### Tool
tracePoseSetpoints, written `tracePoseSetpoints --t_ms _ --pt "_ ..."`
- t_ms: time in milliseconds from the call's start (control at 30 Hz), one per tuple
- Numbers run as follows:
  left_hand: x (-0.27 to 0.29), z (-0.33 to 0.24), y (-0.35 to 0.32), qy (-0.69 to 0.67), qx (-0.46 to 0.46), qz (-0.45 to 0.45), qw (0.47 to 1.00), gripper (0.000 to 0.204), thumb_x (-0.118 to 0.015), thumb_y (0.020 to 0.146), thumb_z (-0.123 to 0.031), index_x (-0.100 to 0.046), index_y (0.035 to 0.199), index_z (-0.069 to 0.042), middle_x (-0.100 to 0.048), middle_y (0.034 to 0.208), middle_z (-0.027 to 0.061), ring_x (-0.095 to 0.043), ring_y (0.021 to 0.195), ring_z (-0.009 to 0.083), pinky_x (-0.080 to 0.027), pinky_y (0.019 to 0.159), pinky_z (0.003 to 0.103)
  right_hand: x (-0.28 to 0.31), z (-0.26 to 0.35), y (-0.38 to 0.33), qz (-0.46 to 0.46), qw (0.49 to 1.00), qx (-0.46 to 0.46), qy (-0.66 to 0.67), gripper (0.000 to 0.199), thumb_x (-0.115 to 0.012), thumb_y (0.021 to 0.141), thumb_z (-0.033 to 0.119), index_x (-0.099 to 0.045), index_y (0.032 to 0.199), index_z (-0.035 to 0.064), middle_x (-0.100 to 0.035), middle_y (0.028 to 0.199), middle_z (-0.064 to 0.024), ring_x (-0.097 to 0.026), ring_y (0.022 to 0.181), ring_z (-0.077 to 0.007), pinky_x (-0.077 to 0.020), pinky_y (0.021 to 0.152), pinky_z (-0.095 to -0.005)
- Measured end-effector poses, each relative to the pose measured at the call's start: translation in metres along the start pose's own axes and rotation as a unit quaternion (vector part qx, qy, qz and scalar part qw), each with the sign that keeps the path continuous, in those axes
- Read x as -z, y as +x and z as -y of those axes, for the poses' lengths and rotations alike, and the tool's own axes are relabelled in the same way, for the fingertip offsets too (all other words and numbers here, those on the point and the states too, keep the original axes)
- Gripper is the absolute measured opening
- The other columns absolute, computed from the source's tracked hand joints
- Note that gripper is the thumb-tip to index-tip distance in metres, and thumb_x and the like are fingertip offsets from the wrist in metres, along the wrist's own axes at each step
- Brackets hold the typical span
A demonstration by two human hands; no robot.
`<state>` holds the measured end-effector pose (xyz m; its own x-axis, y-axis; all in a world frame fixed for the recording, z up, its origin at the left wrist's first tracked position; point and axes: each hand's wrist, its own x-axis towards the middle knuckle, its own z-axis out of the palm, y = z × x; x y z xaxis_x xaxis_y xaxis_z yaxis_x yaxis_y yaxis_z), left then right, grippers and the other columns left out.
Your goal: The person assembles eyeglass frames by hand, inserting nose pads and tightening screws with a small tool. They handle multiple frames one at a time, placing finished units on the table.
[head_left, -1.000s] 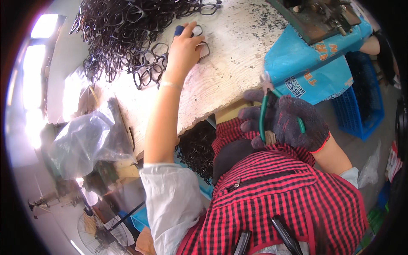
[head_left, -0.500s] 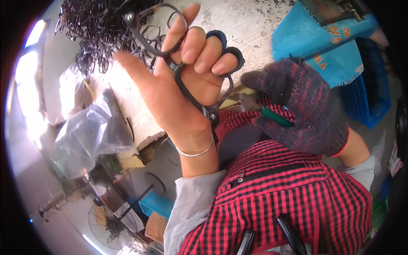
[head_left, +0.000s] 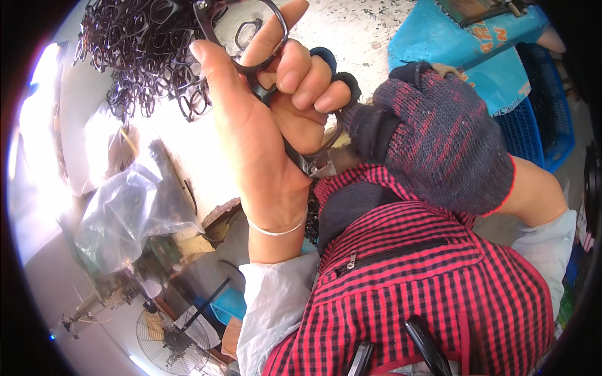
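Note:
My bare left hand (head_left: pixel 251 119) is closed around a black eyeglass frame (head_left: pixel 280 19), palm up. One rim loops past my index finger; the other passes across the palm toward the wrist. Dark fabric bands (head_left: pixel 348 88) sit around two of its fingers. My right hand (head_left: pixel 439 141), in a dark knitted glove with red flecks, is closed in a fist close beside the frame's lower end. A small blurred metal tool tip (head_left: pixel 325 168) shows there, at the hinge end. The tool's handle is hidden in the glove; half a second ago a green handle showed.
A heap of black eyeglass frames (head_left: pixel 144 50) lies on the whitish worktable (head_left: pixel 182 150) at the far left. At the right are a blue printed sheet (head_left: pixel 426 37) and a blue crate (head_left: pixel 552 141). A clear plastic bag (head_left: pixel 135 207) hangs by the table's left edge; a fan (head_left: pixel 172 338) stands below.
My right fist has turned, its back now facing up, and the green handle has gone out of sight. My left thumb has drawn in closer to the eyeglass frame.

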<state>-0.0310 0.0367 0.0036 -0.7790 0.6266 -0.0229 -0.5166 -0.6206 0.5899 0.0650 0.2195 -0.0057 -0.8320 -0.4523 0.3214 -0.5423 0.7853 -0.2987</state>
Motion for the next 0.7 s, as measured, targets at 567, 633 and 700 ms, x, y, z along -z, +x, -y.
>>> tracePoseSetpoints --t_ms 567,633,700 --pt "-0.011 -0.003 -0.018 0.226 -0.395 0.083 0.887 0.101 -0.019 0.092 -0.078 -0.038 0.14 0.009 -0.034 0.066 -0.0007 -0.028 0.059 0.011 -0.027 0.055 0.029 -0.015 0.027 -0.009 -0.096 0.978 -0.095 0.159 0.046 -0.072 0.078 0.029 -0.062 0.122 0.0173 -0.059 0.097 -0.0099 -0.06 0.087 -0.0319 -0.0492 0.074 -0.0438" --pt "-0.018 0.001 -0.02 0.252 -0.414 0.081 0.871 0.1 -0.021 0.093 -0.077 -0.038 0.14 0.009 -0.034 0.066 -0.0007 -0.028 0.059 0.0108 -0.027 0.055 0.03 -0.025 0.027 -0.011 -0.091 0.982 -0.086 0.139 0.045 -0.07 0.079 0.029 -0.063 0.122 0.0179 -0.059 0.097 -0.01 -0.06 0.088 -0.0317 -0.0493 0.075 -0.044" --pt "-0.021 0.002 -0.022 0.246 -0.409 0.044 0.878 0.097 -0.024 0.094 -0.075 -0.04 0.139 0.009 -0.034 0.066 -0.0011 -0.028 0.059 0.0103 -0.028 0.055 0.03 -0.022 0.026 -0.01 -0.051 0.974 -0.096 0.198 0.045 -0.069 0.08 0.03 -0.063 0.122 0.0182 -0.058 0.097 -0.0099 -0.059 0.091 -0.0311 -0.0494 0.075 -0.044"
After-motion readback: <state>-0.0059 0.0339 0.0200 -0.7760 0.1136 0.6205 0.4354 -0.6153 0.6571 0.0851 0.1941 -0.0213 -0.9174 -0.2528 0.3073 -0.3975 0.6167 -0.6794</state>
